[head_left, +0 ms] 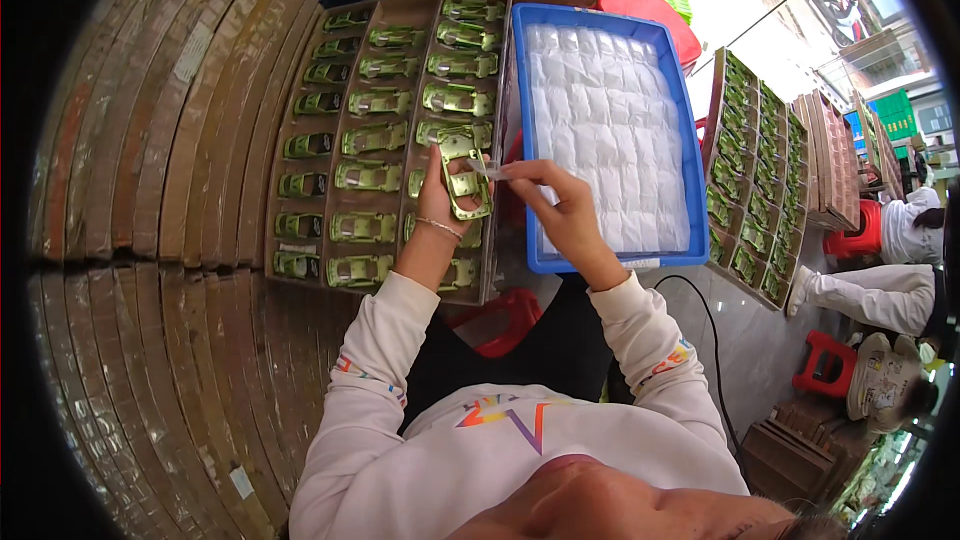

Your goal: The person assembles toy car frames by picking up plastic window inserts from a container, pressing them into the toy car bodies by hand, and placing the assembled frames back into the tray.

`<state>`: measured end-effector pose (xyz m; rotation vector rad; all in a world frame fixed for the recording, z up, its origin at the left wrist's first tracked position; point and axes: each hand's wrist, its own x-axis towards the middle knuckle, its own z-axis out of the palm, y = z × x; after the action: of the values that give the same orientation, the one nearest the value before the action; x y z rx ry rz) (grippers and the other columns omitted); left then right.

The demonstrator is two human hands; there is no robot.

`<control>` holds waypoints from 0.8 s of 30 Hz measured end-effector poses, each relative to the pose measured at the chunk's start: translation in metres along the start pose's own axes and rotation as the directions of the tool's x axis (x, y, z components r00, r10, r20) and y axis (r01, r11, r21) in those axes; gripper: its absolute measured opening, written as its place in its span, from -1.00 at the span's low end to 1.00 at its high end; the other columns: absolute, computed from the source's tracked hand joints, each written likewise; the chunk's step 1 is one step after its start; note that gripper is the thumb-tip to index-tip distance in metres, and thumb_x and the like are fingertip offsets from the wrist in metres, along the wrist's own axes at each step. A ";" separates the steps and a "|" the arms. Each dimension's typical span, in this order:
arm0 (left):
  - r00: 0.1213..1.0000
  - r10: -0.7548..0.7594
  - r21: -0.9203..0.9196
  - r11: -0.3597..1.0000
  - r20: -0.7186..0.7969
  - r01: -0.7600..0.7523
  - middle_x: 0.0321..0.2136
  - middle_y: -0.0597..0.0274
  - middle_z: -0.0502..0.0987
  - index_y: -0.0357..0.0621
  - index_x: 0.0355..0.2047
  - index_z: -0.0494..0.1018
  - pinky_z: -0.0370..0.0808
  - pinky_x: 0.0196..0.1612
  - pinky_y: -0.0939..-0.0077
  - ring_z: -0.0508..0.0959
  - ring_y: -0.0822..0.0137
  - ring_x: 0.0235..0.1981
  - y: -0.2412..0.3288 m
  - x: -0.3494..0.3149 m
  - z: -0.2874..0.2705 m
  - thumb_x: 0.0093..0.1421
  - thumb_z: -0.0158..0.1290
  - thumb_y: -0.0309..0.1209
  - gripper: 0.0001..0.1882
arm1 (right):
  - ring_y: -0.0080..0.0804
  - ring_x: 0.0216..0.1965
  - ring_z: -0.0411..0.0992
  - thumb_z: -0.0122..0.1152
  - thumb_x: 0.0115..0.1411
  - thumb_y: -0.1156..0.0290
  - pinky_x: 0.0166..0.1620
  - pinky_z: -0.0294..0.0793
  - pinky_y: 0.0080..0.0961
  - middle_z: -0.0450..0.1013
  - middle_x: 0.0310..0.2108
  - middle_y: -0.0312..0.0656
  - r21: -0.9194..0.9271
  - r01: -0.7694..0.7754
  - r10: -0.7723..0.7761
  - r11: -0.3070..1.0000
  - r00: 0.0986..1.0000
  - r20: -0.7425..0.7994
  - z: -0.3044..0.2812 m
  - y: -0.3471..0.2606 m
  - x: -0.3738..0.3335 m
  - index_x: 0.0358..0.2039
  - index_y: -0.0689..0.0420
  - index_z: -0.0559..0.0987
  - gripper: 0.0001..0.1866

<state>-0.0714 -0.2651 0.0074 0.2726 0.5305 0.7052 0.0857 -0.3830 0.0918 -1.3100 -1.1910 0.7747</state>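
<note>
My left hand is closed on a light green toy car body with openings in it, held above a brown partitioned tray. From the right, my right hand pinches a small clear plastic piece against the car body's side edge. Whether the piece is seated in the body or only touching it, I cannot tell. Several rows of green toy car bodies lie in the tray; those in its left column look darker on top.
Right of the tray stands a blue plastic bin filled with white wrapped packets. Brown trays are stacked high on the left. Another tray of green parts stands further right, near a red stool and other people.
</note>
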 end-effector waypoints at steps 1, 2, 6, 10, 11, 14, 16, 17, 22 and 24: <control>1.000 -0.002 0.032 0.999 -0.026 0.003 -0.26 0.03 0.57 -0.28 -0.05 0.41 0.60 -0.28 0.28 0.60 0.12 -0.30 -0.003 -0.006 0.005 0.31 -0.21 0.18 -0.31 | -0.39 -0.14 0.52 0.14 0.24 0.55 -0.07 0.49 -0.50 0.55 -0.18 -0.14 -0.166 0.126 -0.112 0.978 0.990 0.090 0.006 -0.008 -0.005 -0.20 0.24 0.56 -0.87; 0.999 -0.005 0.064 0.998 -0.052 0.008 -0.27 0.04 0.58 -0.27 -0.05 0.40 0.60 -0.29 0.28 0.60 0.12 -0.31 -0.005 -0.012 0.009 0.31 -0.22 0.18 -0.32 | -0.28 -0.15 0.53 0.19 0.18 0.56 -0.10 0.50 -0.45 0.55 -0.20 -0.12 -0.219 0.196 -0.175 0.956 0.978 0.111 0.012 -0.009 -0.011 -0.22 0.22 0.56 -0.85; 0.999 -0.025 0.006 1.000 -0.047 0.025 -0.27 0.05 0.58 -0.23 -0.07 0.40 0.61 -0.33 0.28 0.62 0.13 -0.35 -0.009 -0.030 0.020 0.33 -0.25 0.16 -0.36 | -0.19 -0.20 0.52 0.21 0.15 0.54 -0.16 0.51 -0.40 0.55 -0.23 -0.14 -0.368 0.343 -0.283 0.864 0.936 0.208 0.023 -0.016 -0.025 -0.25 0.19 0.56 -0.87; 0.999 -0.036 -0.003 0.999 -0.039 0.036 -0.25 0.05 0.58 -0.24 -0.05 0.39 0.61 -0.33 0.29 0.62 0.13 -0.35 -0.014 -0.041 0.020 0.33 -0.26 0.16 -0.35 | -0.23 -0.23 0.50 0.23 0.13 0.48 -0.17 0.47 -0.36 0.55 -0.25 -0.24 -0.502 0.447 -0.377 0.740 0.895 0.241 0.026 -0.018 -0.032 -0.28 0.12 0.56 -0.87; 0.998 -0.046 -0.017 0.999 -0.046 0.045 -0.24 0.04 0.58 -0.24 -0.05 0.39 0.61 -0.32 0.28 0.62 0.12 -0.34 -0.014 -0.042 0.019 0.33 -0.26 0.17 -0.34 | -0.26 -0.23 0.50 0.23 0.13 0.46 -0.15 0.45 -0.36 0.56 -0.26 -0.27 -0.530 0.471 -0.398 0.705 0.882 0.254 0.027 -0.018 -0.033 -0.28 0.09 0.56 -0.87; 0.997 -0.062 -0.030 0.998 -0.041 0.061 -0.22 0.03 0.58 -0.25 -0.04 0.39 0.62 -0.30 0.27 0.62 0.11 -0.33 -0.013 -0.045 0.017 0.33 -0.26 0.17 -0.34 | -0.32 -0.21 0.49 0.23 0.12 0.44 -0.05 0.42 -0.34 0.56 -0.26 -0.33 -0.585 0.458 -0.371 0.670 0.888 0.271 0.025 -0.022 -0.038 -0.28 0.06 0.57 -0.88; 0.997 -0.058 -0.031 0.998 -0.046 0.057 -0.21 0.02 0.57 -0.26 -0.04 0.40 0.62 -0.27 0.25 0.61 0.11 -0.30 -0.012 -0.045 0.020 0.33 -0.25 0.16 -0.34 | -0.34 -0.21 0.49 0.23 0.11 0.44 -0.02 0.41 -0.32 0.56 -0.26 -0.36 -0.591 0.470 -0.384 0.656 0.881 0.275 0.025 -0.020 -0.040 -0.29 0.04 0.57 -0.87; 0.997 -0.063 -0.030 0.998 -0.051 0.061 -0.21 0.02 0.57 -0.26 -0.04 0.40 0.62 -0.27 0.25 0.61 0.11 -0.30 -0.013 -0.047 0.021 0.33 -0.25 0.16 -0.34 | -0.37 -0.21 0.49 0.23 0.10 0.44 0.00 0.40 -0.31 0.56 -0.26 -0.39 -0.597 0.488 -0.401 0.637 0.871 0.284 0.026 -0.018 -0.041 -0.30 0.03 0.57 -0.87; 0.993 -0.110 -0.008 0.994 -0.034 0.110 -0.16 0.00 0.56 -0.30 -0.03 0.40 0.61 -0.26 0.30 0.60 0.13 -0.28 -0.020 -0.048 0.013 0.30 -0.21 0.17 -0.30 | -0.40 -0.22 0.49 0.26 0.05 0.42 0.01 0.39 -0.29 0.57 -0.25 -0.43 -0.639 0.475 -0.411 0.605 0.874 0.260 0.029 -0.015 -0.041 -0.32 -0.01 0.57 -0.85; 0.993 -0.120 -0.004 0.993 -0.005 0.120 -0.17 0.01 0.57 -0.30 -0.03 0.40 0.61 -0.24 0.29 0.60 0.13 -0.28 -0.022 -0.047 0.010 0.30 -0.21 0.18 -0.30 | -0.41 -0.22 0.48 0.28 0.04 0.41 0.01 0.39 -0.30 0.57 -0.25 -0.44 -0.658 0.456 -0.396 0.599 0.883 0.252 0.030 -0.014 -0.042 -0.32 -0.01 0.57 -0.85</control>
<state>-0.0843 -0.3137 0.0243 0.2338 0.5457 0.5905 0.0432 -0.4155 0.0925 -1.4981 -1.8958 -0.0280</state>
